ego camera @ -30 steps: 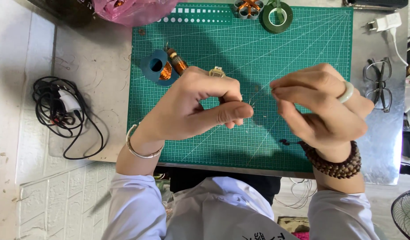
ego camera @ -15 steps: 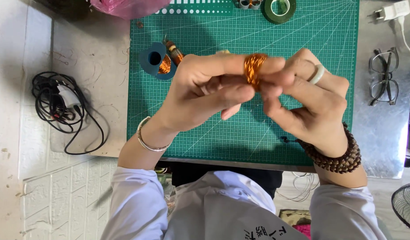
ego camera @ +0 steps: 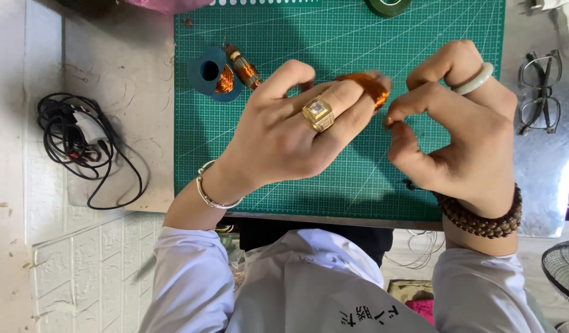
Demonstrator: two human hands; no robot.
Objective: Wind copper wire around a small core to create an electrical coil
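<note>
The left hand (ego camera: 284,142) pinched a copper wire coil (ego camera: 366,86) in its fingers above the green cutting mat (ego camera: 346,37), raised so the right hand (ego camera: 463,135) could work it; that hand's fingertips were nipped together just beside the coil, perhaps on a fine wire. A blue spool (ego camera: 209,73) lay on the mat's left part, black cables (ego camera: 81,142) left of the mat, and glasses (ego camera: 540,92) right of it.

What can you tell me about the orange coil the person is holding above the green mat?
The coil looks like copper-coloured wire wound into a small glossy bundle. The left hand holds it by the fingertips above the green cutting mat, fingers hiding much of it. The right hand pinches at its right end.
</note>
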